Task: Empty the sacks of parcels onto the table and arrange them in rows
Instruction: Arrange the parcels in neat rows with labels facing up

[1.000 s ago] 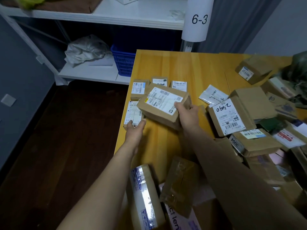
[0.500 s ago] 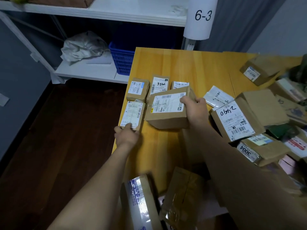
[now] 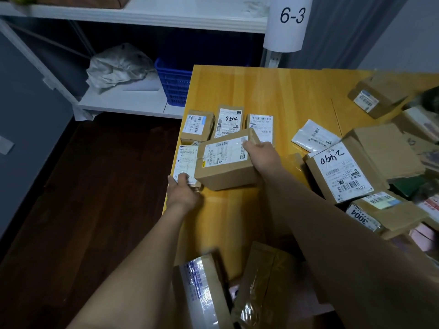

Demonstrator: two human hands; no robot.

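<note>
Right, labels first: the white sign (image 3: 288,20) hanging far beyond both hands reads "6-3". Just past the right hand (image 3: 261,157) there is a row of three small parcels. The middle one (image 3: 229,121) has "7936" handwritten on it, with a blue-tagged parcel (image 3: 197,125) on its left and a white-labelled parcel (image 3: 261,125) on its right.

To the right of that hand a big carton (image 3: 339,169) carries handwritten digits, turned round, that look like "2490". Nearer the forearm, another carton (image 3: 370,214) shows "3004" on its side.

The right hand clamps the far right corner of the brown box (image 3: 225,172), label up, low over the yellow bench (image 3: 261,91). I can't tell if it is fully down.

The left hand (image 3: 183,193) grips the near edge of the flat parcel (image 3: 186,160), thumb on top. Its label starts "502 602 12".

Since half a second ago the brown box has come closer to the left hand, and its edge now covers the flat parcel's right side. That hand keeps its hold.

As for containers, a blue basket (image 3: 174,84) stands on the white shelf (image 3: 123,100) well beyond the left hand, and its contents are hidden. A crumpled grey bag (image 3: 116,67) lies beside it.

Two taped parcels (image 3: 202,293) sit between the forearms.
</note>
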